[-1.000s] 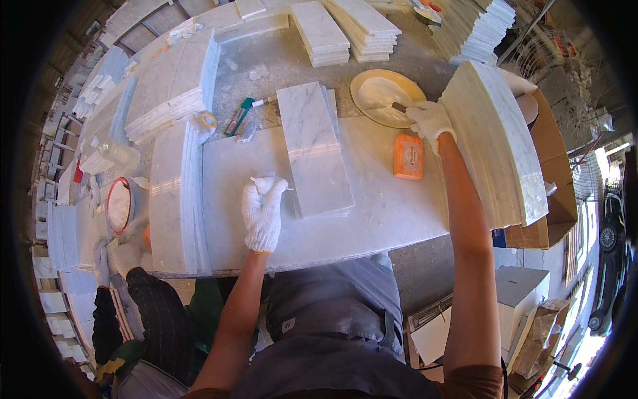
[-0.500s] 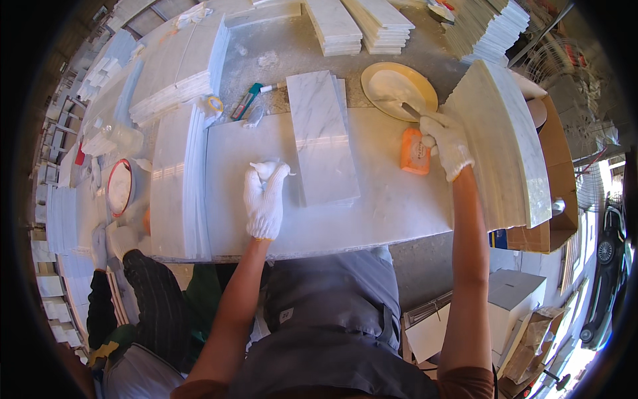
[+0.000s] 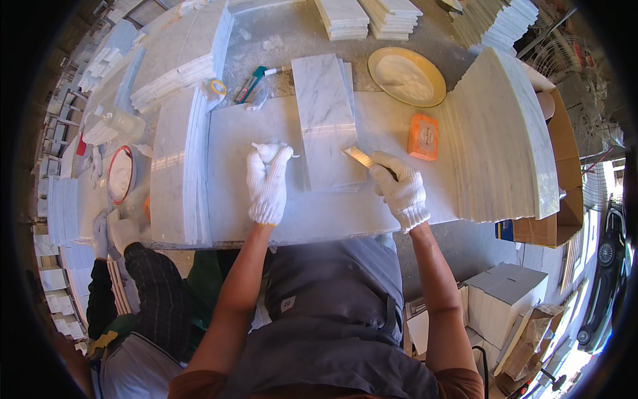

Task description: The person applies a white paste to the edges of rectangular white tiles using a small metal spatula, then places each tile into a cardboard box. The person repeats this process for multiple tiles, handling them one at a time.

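My left hand (image 3: 267, 189), in a white knit glove, is closed on a crumpled white cloth (image 3: 269, 151) just left of a grey-veined marble tile (image 3: 325, 113). The tile lies on at least one more tile, whose edge shows at its right. In my gloved right hand (image 3: 402, 189) is a putty knife (image 3: 359, 157), its flat blade pointing left with the tip over the tile's right edge; whether it touches cannot be told. Beyond that hand sits an orange block-shaped package (image 3: 423, 137). Farther back, a yellow oval dish (image 3: 438, 88) holds white paste or powder.
Tile stacks stand at the left (image 3: 174, 166) and right (image 3: 495, 139) of the work slab (image 3: 252, 219). A green-handled tool (image 3: 250, 84) and a tape roll (image 3: 217, 87) lie behind. A red-rimmed bowl (image 3: 112, 193) is far left, near a co-worker's gloved hands (image 3: 123, 233). An open carton (image 3: 568, 199) stands right.
My right hand has moved from the dish, leftward and nearer to me, bringing the putty knife to the tile's right edge. My left hand stays beside the tile with the cloth.
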A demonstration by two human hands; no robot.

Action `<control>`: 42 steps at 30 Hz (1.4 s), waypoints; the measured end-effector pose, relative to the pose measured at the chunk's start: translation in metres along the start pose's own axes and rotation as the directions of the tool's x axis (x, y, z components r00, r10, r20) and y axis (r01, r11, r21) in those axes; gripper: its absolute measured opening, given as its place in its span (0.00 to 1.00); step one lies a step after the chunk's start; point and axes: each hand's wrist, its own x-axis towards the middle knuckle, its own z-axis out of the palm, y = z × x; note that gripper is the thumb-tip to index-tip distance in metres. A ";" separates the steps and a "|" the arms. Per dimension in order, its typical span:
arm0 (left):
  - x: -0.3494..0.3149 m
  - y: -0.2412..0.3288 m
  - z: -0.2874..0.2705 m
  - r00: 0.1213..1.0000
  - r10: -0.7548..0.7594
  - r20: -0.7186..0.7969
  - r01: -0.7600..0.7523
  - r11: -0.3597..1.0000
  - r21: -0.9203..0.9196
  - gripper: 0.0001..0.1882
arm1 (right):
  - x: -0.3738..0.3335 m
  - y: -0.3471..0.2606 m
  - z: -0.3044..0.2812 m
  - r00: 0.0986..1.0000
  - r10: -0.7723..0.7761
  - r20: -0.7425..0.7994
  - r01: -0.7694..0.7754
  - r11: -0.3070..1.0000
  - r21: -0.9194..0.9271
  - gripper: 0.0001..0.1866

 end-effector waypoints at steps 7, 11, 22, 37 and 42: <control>0.002 -0.002 -0.002 1.000 0.013 0.020 -0.014 0.999 0.043 0.20 | 0.000 0.010 0.011 0.875 -0.468 -0.125 0.361 0.801 -0.478 0.16; 0.003 -0.004 -0.003 0.999 0.028 0.025 -0.029 0.998 0.061 0.20 | -0.006 0.007 0.003 0.986 0.049 -0.162 -0.053 0.998 -0.018 0.14; 0.002 -0.004 -0.003 0.999 0.031 0.041 -0.033 0.998 0.046 0.19 | -0.014 0.002 -0.018 0.945 0.306 0.116 -0.327 0.868 0.374 0.15; -0.001 0.004 0.000 0.999 0.013 0.046 -0.016 0.997 0.081 0.17 | -0.001 -0.017 -0.006 0.951 -0.274 0.141 0.308 0.843 -0.441 0.21; 0.000 0.004 0.000 0.999 0.002 0.045 -0.004 0.999 0.051 0.17 | -0.005 -0.034 -0.006 0.977 -0.077 0.198 0.177 0.812 -0.556 0.20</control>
